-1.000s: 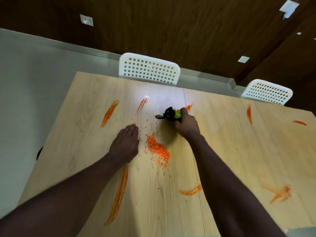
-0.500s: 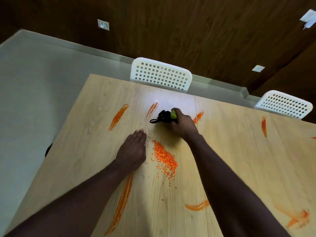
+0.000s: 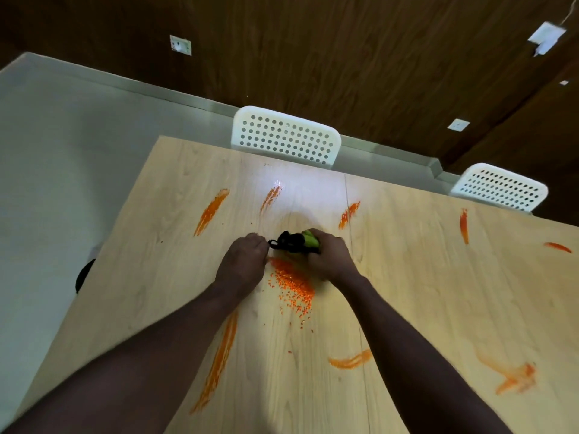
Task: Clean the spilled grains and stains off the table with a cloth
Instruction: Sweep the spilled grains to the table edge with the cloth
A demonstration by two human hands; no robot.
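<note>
A bunched black-and-green cloth (image 3: 296, 242) is held toward the far edge of the pale wooden counter (image 3: 423, 277), just beyond the pile of orange grains (image 3: 291, 283). It is clenched in the right grip (image 3: 329, 258), its black end seemingly pinched by the left grip (image 3: 244, 264), probably to be spread for wiping.

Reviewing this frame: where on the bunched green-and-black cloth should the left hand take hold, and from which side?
The black loop at the cloth's left end, from the left: it alone projects clear of the right hand, which wraps the green bulk. The left hand sits there; whether pinching, unclear.
</note>
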